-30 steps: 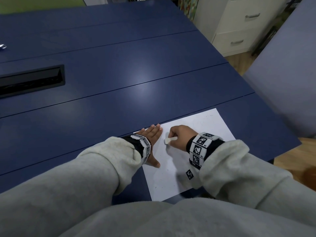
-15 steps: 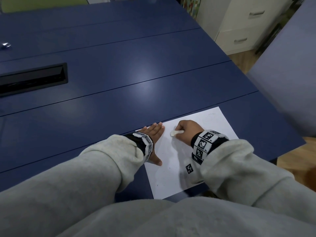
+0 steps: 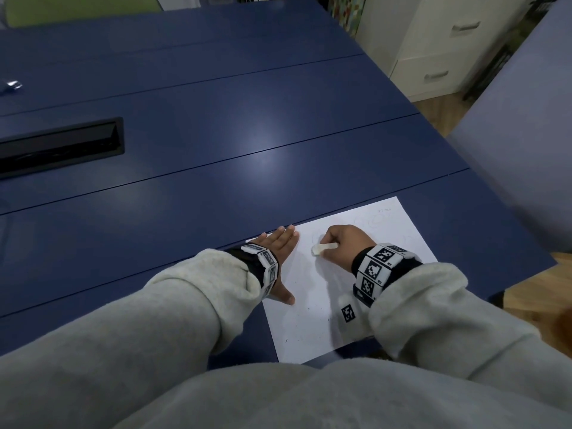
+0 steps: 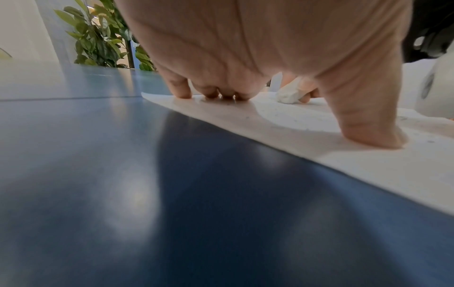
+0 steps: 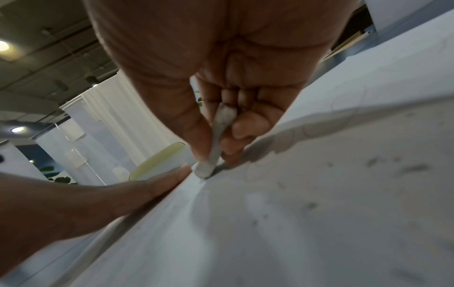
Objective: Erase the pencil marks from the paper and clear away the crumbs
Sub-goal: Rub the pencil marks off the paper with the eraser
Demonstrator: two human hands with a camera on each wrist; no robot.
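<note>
paper lies low in the frame on the blue table. left hand presses it flat, fingers straight. right hand pinches the eraser on it.

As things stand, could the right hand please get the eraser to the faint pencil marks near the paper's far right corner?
Probably yes: the right hand grips the eraser already on the paper, and bare sheet lies between it and those marks.
</note>
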